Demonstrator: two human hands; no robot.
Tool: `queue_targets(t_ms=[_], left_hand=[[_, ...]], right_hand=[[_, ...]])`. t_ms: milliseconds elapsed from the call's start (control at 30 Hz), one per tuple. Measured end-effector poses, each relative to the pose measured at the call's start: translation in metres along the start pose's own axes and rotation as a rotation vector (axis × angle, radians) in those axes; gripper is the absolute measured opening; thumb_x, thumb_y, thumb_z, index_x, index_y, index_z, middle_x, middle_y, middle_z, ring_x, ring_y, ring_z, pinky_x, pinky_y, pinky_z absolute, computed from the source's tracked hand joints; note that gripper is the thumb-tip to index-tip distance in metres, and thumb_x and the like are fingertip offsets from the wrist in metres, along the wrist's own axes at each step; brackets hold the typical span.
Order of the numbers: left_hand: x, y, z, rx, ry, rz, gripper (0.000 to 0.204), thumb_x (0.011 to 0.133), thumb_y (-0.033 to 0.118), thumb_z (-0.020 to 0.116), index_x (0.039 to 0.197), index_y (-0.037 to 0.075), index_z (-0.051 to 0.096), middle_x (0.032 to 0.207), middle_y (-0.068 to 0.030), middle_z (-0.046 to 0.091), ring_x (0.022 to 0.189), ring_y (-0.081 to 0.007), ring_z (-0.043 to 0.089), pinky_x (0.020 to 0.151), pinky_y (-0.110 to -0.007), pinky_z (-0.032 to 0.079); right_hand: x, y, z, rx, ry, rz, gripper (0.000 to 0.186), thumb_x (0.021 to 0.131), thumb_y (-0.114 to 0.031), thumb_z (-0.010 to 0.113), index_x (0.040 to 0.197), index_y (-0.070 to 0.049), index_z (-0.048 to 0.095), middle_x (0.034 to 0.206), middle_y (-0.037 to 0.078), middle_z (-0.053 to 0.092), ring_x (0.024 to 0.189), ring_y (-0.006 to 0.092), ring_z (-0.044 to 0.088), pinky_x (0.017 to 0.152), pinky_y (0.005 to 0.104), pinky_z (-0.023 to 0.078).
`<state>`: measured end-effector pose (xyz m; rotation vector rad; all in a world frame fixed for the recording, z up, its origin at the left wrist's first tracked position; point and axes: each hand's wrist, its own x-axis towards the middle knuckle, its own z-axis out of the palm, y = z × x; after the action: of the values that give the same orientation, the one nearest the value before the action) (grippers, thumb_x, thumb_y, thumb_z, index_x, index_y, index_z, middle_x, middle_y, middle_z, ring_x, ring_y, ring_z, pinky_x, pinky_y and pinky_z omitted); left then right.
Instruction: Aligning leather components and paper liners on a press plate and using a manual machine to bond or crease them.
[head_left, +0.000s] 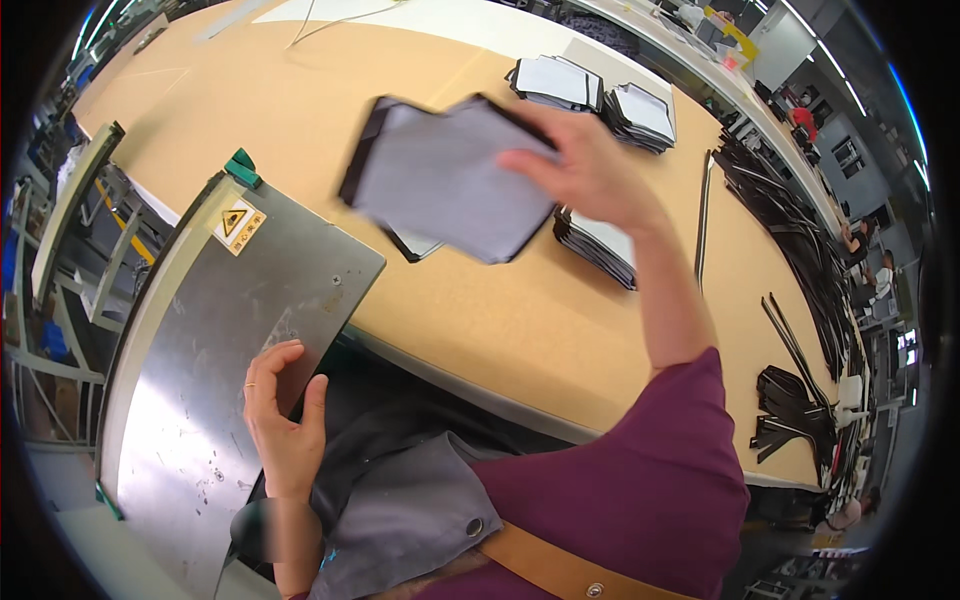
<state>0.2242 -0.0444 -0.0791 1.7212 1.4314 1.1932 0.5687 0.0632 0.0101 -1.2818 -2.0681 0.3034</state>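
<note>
My right hand (590,165) is raised over the tan worktable (480,310) and grips a stack of flat grey fabric pieces with black edges (445,180), blurred by motion. My left hand (280,410) rests open, fingers spread, against the near edge of a steel machine plate (220,330) at the lower left. It holds nothing. Just beyond my right wrist lies a pile of similar grey-and-black pieces (600,245) on the table.
Two more piles of pieces (557,82) (640,115) sit at the far side. Black strips (790,230) lie heaped along the right edge, with smaller black parts (790,410) nearer. A yellow warning label (238,225) marks the plate. Other people stand far right.
</note>
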Motion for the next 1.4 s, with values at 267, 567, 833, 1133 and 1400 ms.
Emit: queue_targets(t_ms=[267,567,833,1133,1400], left_hand=[[0.004,0.002,0.018,0.187,-0.039,0.068,0.025,0.084,0.003,0.07,0.108,0.004,0.063,0.119,-0.0084,0.061,0.12,-0.0279,0.051,0.099,-0.034,0.044],[0.001,-0.004,0.01,0.379,-0.026,0.201,0.028,0.075,0.005,0.074,0.102,0.006,0.065,0.118,-0.0079,0.063,0.117,-0.0306,0.055,0.107,-0.046,0.037],[0.002,-0.001,0.012,0.463,0.002,0.273,0.028,0.072,0.007,0.076,0.098,0.008,0.065,0.114,-0.0049,0.063,0.112,-0.0279,0.057,0.104,-0.046,0.038],[0.003,-0.003,0.014,0.469,0.008,0.303,0.028,0.073,0.008,0.076,0.098,0.007,0.066,0.115,-0.006,0.063,0.112,-0.0295,0.057,0.103,-0.045,0.04],[0.003,-0.006,0.011,0.439,0.004,0.315,0.028,0.075,0.011,0.077,0.101,0.01,0.066,0.116,-0.0038,0.062,0.114,-0.0269,0.057,0.105,-0.045,0.039]], right_hand=[[-0.113,0.154,-0.126,-0.004,-0.213,0.7,0.041,0.08,-0.014,0.075,0.116,0.003,0.065,0.101,0.006,0.069,0.092,0.0141,0.063,0.084,0.03,0.049],[-0.129,0.21,-0.069,-0.708,-0.141,0.852,0.052,0.075,-0.024,0.081,0.118,-0.001,0.063,0.114,0.016,0.068,0.107,0.0296,0.065,0.093,0.0395,0.05],[0.006,0.213,0.106,-0.058,-0.019,0.62,0.087,0.078,-0.057,0.075,0.136,0.003,0.05,0.134,0.024,0.055,0.125,0.0329,0.054,0.104,0.0407,0.044],[0.094,0.207,0.183,-0.17,-0.223,0.794,0.083,0.055,-0.051,0.09,0.11,0.006,0.065,0.108,0.023,0.07,0.099,0.0304,0.069,0.085,0.0374,0.054],[0.087,0.221,0.181,0.031,-0.125,0.816,0.058,0.065,-0.026,0.088,0.107,0.009,0.067,0.1,0.02,0.071,0.087,0.0279,0.071,0.076,0.0397,0.057]])
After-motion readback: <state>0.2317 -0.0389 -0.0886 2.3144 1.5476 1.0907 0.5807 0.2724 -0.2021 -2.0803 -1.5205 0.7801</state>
